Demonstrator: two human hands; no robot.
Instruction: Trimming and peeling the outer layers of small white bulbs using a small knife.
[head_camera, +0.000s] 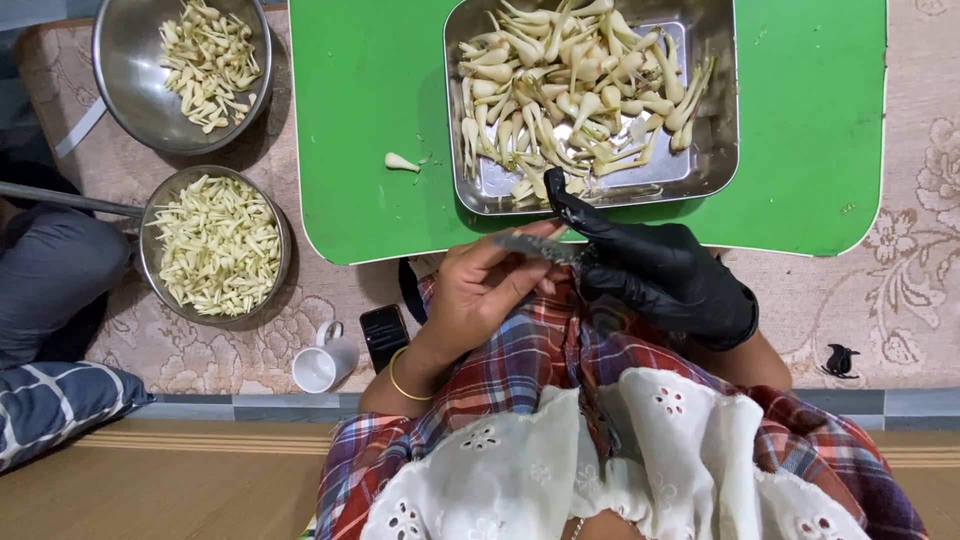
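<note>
Near the middle of the frame the two hands meet just below the green counter (370, 120). The bare left hand (478, 290), a gold bangle (405, 385) on its wrist, pinches one end of a thin dark blade-like strip (540, 247). The right hand (655, 270), in a black glove, closes on the strip's other end, one gloved finger reaching up to the rim of the square steel tray (715, 150). The tray sits on the counter at upper centre, heaped with pale bulbs with greenish stalks (570, 85). One loose bulb (401, 162) lies on the counter, left of the tray. At upper left stand two round steel bowls (120, 95) of pale trimmed pieces. A white mug (325, 365) and a dark phone (383, 335) lie at lower left, beside the left forearm.
</note>
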